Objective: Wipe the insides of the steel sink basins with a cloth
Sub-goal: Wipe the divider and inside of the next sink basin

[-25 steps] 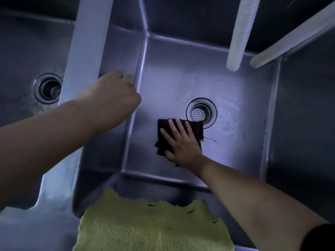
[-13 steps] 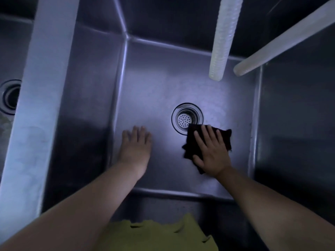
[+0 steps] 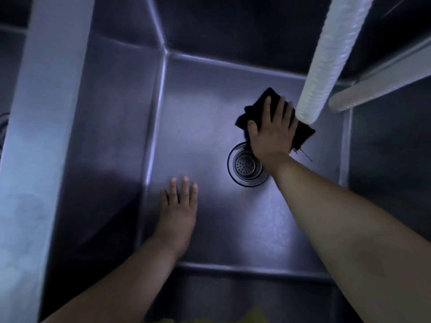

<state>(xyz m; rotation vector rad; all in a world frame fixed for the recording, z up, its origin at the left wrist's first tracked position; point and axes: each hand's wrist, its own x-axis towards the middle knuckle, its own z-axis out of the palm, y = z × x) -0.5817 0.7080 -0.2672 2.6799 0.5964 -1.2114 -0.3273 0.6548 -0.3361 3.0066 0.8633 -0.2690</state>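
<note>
Now right hand (image 3: 271,131) flat, pressing black cloth (image 3: 256,108) on basin floor (image 3: 198,127), left hand (image 3: 178,210) spread flat

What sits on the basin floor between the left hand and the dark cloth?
In the head view, the round drain strainer lies between the left hand and the dark cloth; the rest is bare steel floor.

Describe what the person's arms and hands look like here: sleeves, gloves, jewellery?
Both forearms are bare as far as the frame shows, with no sleeves in view. The left hand and right hand wear no gloves. No rings, watch or bracelets show on the fingers or wrists, though the light is dim.
</note>
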